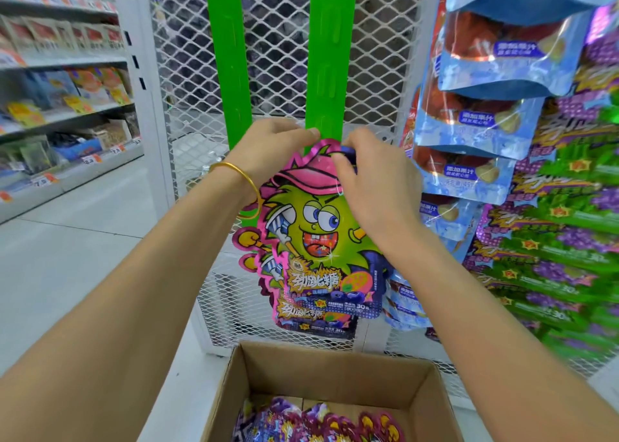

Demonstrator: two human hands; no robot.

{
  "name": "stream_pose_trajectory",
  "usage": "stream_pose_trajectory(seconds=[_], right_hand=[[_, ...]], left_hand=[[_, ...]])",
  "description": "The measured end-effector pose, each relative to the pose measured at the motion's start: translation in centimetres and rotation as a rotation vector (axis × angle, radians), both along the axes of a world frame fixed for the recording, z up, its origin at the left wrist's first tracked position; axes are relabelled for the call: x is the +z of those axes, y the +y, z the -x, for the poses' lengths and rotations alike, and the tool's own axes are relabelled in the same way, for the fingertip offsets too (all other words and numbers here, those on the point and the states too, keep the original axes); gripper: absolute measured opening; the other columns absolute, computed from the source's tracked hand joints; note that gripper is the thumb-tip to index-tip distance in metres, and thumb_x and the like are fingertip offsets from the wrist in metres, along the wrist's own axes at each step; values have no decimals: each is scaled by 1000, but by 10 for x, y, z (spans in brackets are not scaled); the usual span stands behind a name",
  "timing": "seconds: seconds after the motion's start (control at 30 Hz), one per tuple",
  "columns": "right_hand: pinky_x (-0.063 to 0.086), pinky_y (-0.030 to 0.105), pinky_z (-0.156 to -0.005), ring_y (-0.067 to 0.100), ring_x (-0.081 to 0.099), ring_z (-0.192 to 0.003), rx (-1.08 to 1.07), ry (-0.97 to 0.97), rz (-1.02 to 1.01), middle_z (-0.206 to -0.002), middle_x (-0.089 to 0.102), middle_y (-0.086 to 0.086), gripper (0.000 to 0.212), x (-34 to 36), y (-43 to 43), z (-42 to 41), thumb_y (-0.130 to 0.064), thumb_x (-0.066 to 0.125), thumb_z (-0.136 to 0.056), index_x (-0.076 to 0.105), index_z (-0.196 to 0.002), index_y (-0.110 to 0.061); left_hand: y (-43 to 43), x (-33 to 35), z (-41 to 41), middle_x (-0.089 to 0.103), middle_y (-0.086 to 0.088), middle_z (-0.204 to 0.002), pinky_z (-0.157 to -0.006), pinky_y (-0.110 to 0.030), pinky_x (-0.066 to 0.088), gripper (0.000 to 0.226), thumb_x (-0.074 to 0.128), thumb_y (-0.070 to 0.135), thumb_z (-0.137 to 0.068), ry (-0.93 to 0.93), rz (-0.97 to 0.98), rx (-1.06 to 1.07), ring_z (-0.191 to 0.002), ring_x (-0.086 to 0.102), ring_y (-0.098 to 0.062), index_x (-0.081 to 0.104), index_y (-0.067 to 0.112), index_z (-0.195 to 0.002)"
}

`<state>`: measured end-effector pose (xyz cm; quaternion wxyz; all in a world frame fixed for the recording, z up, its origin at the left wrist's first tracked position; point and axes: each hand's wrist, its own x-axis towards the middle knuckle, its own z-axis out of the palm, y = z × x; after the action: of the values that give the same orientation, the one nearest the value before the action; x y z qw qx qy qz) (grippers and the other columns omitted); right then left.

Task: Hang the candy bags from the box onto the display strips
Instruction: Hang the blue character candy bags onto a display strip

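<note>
Risk: if the top of the candy bag (315,227) misses a tab on the green display strip (330,56), it may drop toward the box (335,371) or dislodge the hung bag (311,321) behind it. Both arms extend forward; the left hand (271,153) and right hand (375,180) pinch the bag's top edge at the strip's lower end.

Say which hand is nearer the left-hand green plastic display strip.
Left. The left hand is just right of the left-hand green plastic strip near its lower end; the right hand farther right, at the second green strip.
</note>
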<state>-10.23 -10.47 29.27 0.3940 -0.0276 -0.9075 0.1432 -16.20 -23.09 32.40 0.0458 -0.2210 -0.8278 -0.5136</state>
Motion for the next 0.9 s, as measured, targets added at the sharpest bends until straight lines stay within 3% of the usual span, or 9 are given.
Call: stream_pose_trajectory(seconds=[0.17,0.3,0.4,0.53,0.6,0.7,0.8,0.83,0.9], right_hand=[[30,33,-59,35,58,-82,52,-40,5,-89,65,10,22,-13,1,-3,-35,44,-97,48,-99,-14],[26,33,-57,32,55,-78,117,-95,19,-78,56,5,21,-23,1,-6,-33,45,-96,47,-97,-13],[26,33,-57,31,55,-79,123,-90,15,-78,53,3,22,-25,3,-5,-34,46,-96,46,-98,-12],[27,30,-62,27,55,-88,118,-68,17,-100,59,8,28,-26,2,-4,-34,50,-94,45,-104,-9],[31,29,-66,27,54,-93,104,-34,-6,-104,56,9,31,-28,0,-5,-32,55,-92,47,-106,-7],[37,31,-82,28,51,-95,32,185,-104,-104,57,12,31,-40,1,-19,-26,62,-87,53,-106,-4],[39,30,-82,24,50,-93,120,311,-95,-99,60,9,19,-79,1,-57,-16,56,-87,58,-103,-6],[40,29,-75,21,51,-89,175,242,-75,-96,60,6,16,-99,1,-69,-16,53,-87,58,-101,-9],[42,30,-65,16,53,-83,272,-179,-21,-92,58,-1,14,-154,4,-80,-19,50,-89,55,-101,-16]], left_hand=[[-2,-7,4,50,3,-63,-77,-27,37,35,54,42,-88,9,23,-2,-60,45,-8,59,16,-67],[-9,-19,2,61,-1,-84,-82,-31,45,31,57,35,-89,43,122,-77,-76,55,-11,61,11,-108],[-13,-34,1,58,-14,-80,-73,-38,47,18,63,20,-85,215,293,-121,-71,51,-21,59,5,-94],[-14,-46,3,44,7,-71,-60,-24,34,14,62,17,-85,345,337,-51,-62,40,-7,50,14,-90],[-14,-50,3,51,8,-82,-66,-22,38,20,62,17,-85,359,318,-50,-73,47,-5,50,20,-101],[-22,-64,-11,53,-1,-118,-98,-31,38,48,65,18,-82,540,223,96,-112,48,-19,47,14,-127],[-35,-99,-49,47,4,-106,-88,-34,42,37,59,7,-77,672,31,237,-101,51,-23,53,10,-114],[-39,-118,-61,46,5,-102,-83,-30,41,33,56,7,-77,646,48,204,-94,51,-19,53,10,-110],[-46,-159,-79,48,7,-99,-75,-23,38,28,50,14,-81,475,214,58,-85,48,-9,54,14,-108]])
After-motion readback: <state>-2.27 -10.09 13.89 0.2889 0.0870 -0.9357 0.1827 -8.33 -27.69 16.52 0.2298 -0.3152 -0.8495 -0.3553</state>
